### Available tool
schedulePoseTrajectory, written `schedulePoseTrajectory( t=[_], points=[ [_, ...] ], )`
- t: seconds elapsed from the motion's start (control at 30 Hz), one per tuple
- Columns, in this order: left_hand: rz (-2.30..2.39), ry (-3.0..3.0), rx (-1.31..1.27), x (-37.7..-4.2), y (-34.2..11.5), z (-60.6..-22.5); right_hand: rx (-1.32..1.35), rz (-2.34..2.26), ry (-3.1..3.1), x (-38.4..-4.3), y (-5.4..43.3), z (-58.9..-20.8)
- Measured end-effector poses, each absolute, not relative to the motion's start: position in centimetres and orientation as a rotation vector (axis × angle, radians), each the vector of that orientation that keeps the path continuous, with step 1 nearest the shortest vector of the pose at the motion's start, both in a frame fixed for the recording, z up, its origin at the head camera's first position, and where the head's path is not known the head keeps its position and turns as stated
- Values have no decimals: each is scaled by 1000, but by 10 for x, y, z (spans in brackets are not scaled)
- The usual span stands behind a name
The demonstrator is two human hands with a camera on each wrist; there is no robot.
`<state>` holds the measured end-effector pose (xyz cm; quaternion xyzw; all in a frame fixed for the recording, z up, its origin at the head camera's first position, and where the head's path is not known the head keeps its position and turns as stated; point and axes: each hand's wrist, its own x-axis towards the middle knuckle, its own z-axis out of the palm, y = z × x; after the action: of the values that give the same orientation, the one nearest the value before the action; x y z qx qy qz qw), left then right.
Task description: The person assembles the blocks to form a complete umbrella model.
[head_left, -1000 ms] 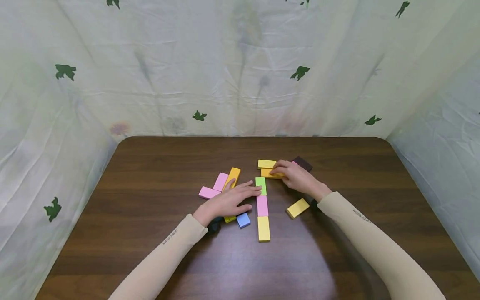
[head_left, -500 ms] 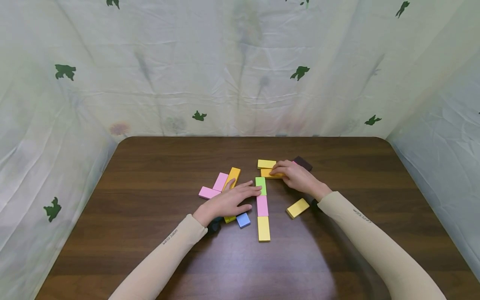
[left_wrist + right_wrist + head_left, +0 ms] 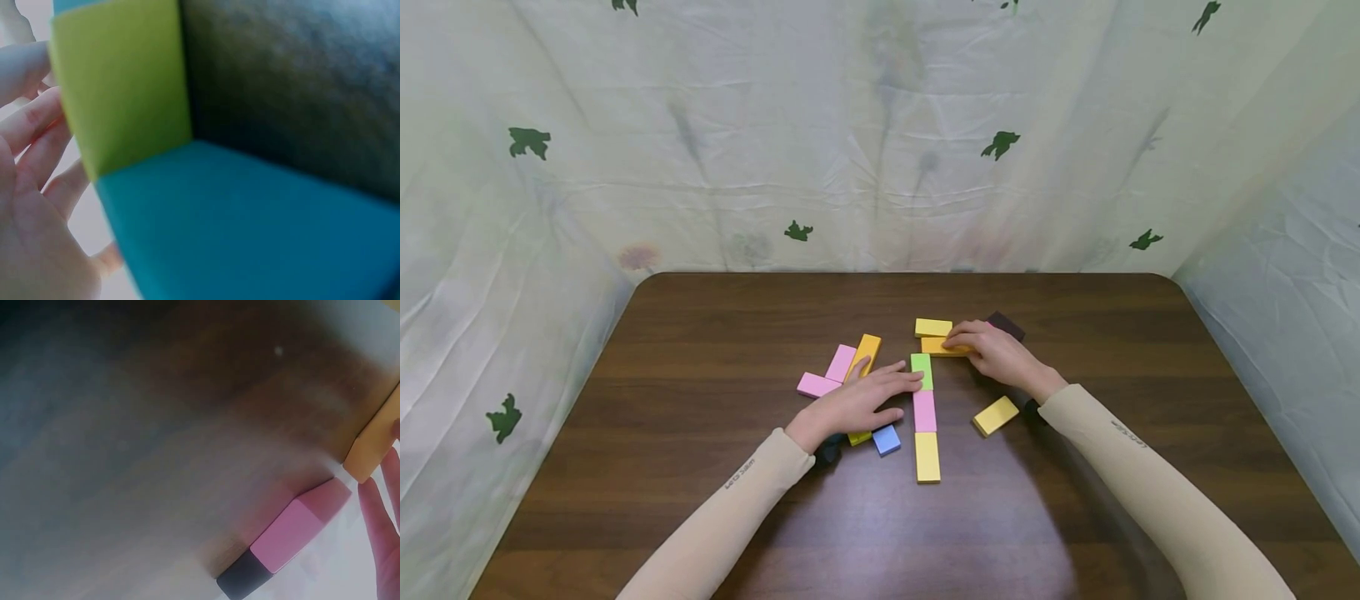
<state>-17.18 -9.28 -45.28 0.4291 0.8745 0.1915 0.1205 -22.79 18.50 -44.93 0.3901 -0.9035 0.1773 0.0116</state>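
Note:
My left hand [image 3: 857, 400] lies low over the blocks with its fingers spread. Its fingertips rest at the green block [image 3: 921, 372], which heads a row with a pink block [image 3: 925, 412] and a yellow block [image 3: 928, 457]. Under the same hand a blue block [image 3: 887, 440] pokes out. A yellow-green block [image 3: 125, 87] and a blue face fill much of the left wrist view. My right hand [image 3: 1000, 354] bends its fingers over the right end of an orange block [image 3: 942, 347] and holds it. The right wrist view shows fingers at that block's end and side.
Behind the orange block lies a yellow block [image 3: 933, 327]. A dark block [image 3: 1006, 326] and a pink block [image 3: 290, 534] are beyond my right hand. Another yellow block [image 3: 996, 416] sits near my right wrist. Two pink blocks [image 3: 818, 385] and an orange one [image 3: 867, 354] lie left.
Almost nothing differs. My right hand and forearm have shifted very slightly to the right; the left hand and the blocks stay in place.

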Motion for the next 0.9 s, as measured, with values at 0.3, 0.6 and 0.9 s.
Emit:
schedulePoseTrajectory(
  t=[0.3,0.6,0.9],
  points=[
    [544,2556,1241,-173,-92,-453,1229,503,-2813,-228,185,-450],
    [516,2578,1239,-172,-93,-449,1256,488,-2791,-230,184,-451],
    [519,2564,1241,-172,-92,-448,1264,508,-2798,-226,184,-448]
  ],
)
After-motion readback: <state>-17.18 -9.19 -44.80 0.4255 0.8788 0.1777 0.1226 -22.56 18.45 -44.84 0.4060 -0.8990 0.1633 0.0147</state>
